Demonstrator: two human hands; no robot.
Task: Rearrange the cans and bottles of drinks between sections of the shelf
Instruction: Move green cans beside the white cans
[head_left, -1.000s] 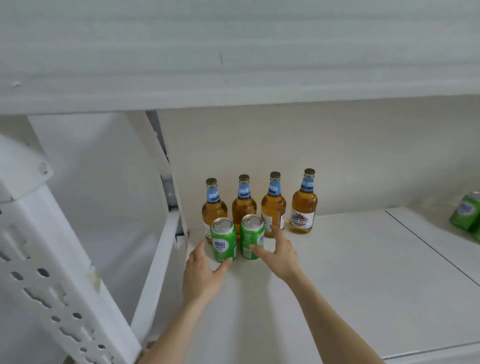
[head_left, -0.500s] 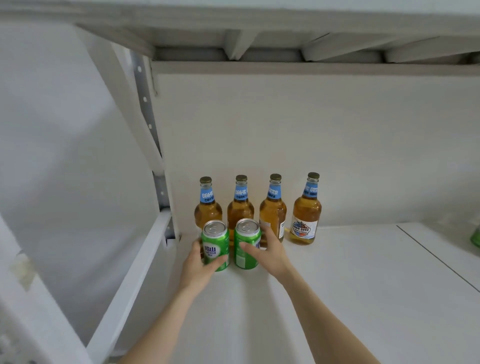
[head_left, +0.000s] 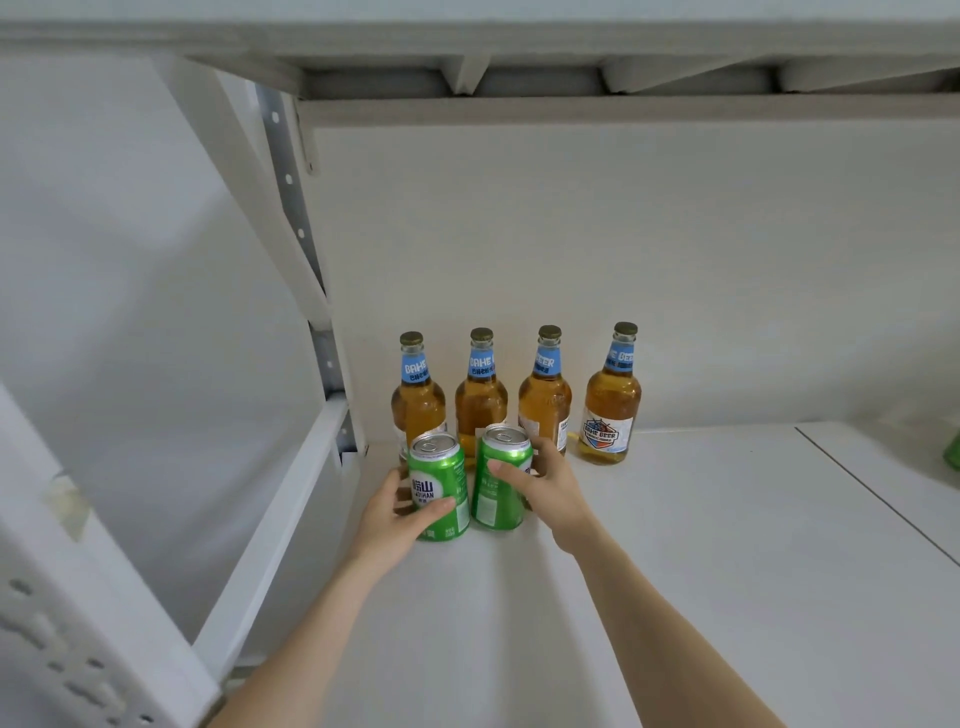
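White shelf board (head_left: 675, 597) carries it all: left grip (head_left: 384, 519) wraps the left green aluminium can (head_left: 441, 478), right grip (head_left: 550, 493) the right green aluminium can (head_left: 498, 501). Best lifted straight up (amber glass bottles (head_left: 610, 400) stand just behind the grips), avoiding a clink.

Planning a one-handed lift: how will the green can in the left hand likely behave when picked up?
The left green can looks unopened, tab flat, so probably full and weighty for its size. Its glossy wall may be slippery, though the left hand curls round it. The right green can, gripped by the right hand, stands close and might get bumped.
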